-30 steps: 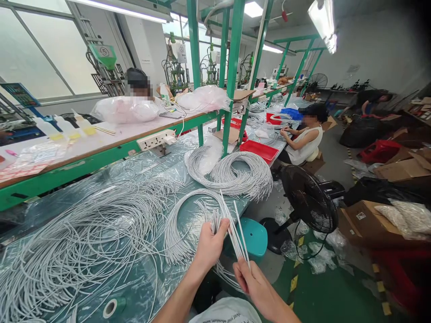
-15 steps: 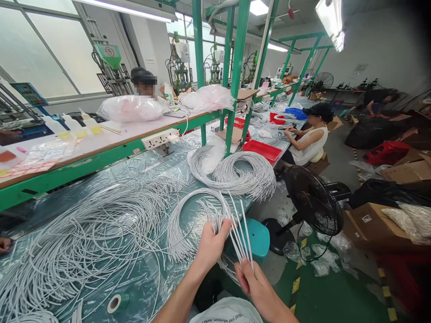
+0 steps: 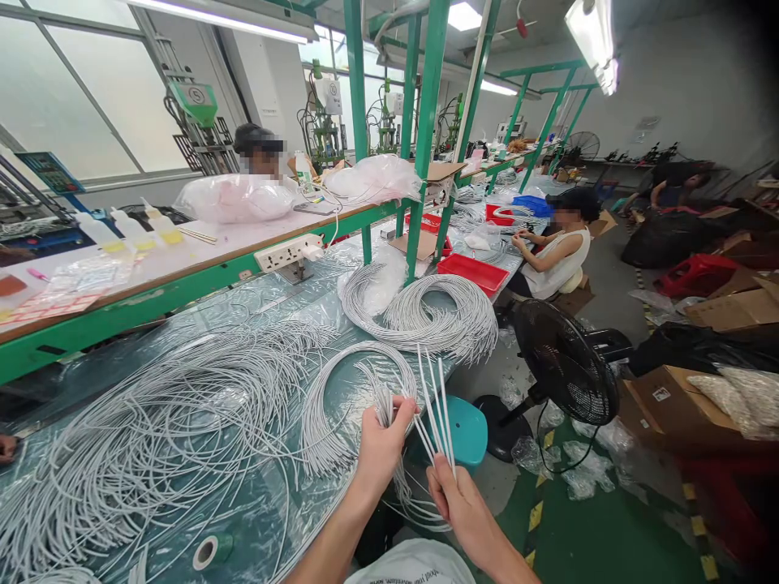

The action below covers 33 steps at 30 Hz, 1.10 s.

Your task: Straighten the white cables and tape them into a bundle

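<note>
My left hand (image 3: 382,444) is closed around a bunch of grey cable ends (image 3: 385,404) that belong to a coiled bundle (image 3: 332,405) lying at the near edge of the green bench. My right hand (image 3: 458,503) pinches several straight cable ends (image 3: 433,397) that fan upward, just right of the left hand. A big loose heap of the same grey cables (image 3: 152,422) spreads over the bench to the left. Another neat coil (image 3: 426,312) lies further back on the bench.
A tape roll (image 3: 205,553) lies near the front edge. A teal stool (image 3: 466,430) and a black floor fan (image 3: 563,365) stand right of the bench. A raised shelf (image 3: 182,268) carries a power strip (image 3: 286,252), bottles and bags. A seated person (image 3: 557,247) works further along; cardboard boxes (image 3: 675,397) lie right.
The cable ends in my right hand have swung a little more upright and closer to my left hand. Both hands keep their grip; the view shifted slightly.
</note>
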Available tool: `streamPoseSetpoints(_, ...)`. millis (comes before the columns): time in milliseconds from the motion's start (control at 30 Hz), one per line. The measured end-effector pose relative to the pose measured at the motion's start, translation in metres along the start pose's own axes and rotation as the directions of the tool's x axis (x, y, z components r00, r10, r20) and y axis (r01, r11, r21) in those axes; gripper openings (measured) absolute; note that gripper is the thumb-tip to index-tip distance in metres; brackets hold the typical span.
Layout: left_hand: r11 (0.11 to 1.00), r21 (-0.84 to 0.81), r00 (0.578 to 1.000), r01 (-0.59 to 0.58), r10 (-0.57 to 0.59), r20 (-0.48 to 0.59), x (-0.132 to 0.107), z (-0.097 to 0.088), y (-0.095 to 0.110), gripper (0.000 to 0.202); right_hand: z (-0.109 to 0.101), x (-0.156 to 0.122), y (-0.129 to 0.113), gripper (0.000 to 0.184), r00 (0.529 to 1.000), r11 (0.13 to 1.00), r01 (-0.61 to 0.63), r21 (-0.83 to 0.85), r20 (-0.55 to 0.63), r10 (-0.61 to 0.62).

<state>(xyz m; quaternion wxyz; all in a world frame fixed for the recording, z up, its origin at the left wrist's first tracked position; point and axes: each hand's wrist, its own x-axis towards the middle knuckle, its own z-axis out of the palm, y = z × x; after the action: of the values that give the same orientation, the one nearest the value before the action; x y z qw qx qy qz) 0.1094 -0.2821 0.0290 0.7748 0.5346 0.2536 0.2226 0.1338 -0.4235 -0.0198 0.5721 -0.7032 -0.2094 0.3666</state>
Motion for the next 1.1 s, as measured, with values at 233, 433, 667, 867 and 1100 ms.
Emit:
streamPoseSetpoints(233,0.990,0.138,0.999,0.008,-0.013,0.034,0.000,0.000,0.001,0.040,0.006,-0.002,0.006,0.064,0.996,0.986,0.036,-0.162,-0.073,-0.048)
streamPoseSetpoints(433,0.988,0.153,0.996,0.004,-0.018,0.088,0.003,-0.004,-0.008,0.038,0.008,-0.004,-0.002,0.064,0.996,0.996,0.030,-0.083,-0.083,-0.037)
streamPoseSetpoints(667,0.997,-0.062,0.999,0.042,-0.043,-0.019,-0.002,0.005,-0.015,0.051,0.013,0.004,-0.001,0.065,0.984,0.881,-0.173,0.441,0.117,0.135)
streamPoseSetpoints(867,0.992,-0.114,0.992,0.055,-0.067,-0.107,-0.011,0.008,-0.023,0.054,0.017,0.003,-0.008,0.060,0.980,0.803,-0.190,0.565,0.052,0.194)
streamPoseSetpoints(1100,0.992,-0.125,0.980,-0.022,-0.003,-0.199,-0.015,0.012,-0.022,0.047,0.020,0.004,-0.001,0.069,0.989,0.889,-0.134,0.438,0.009,0.145)
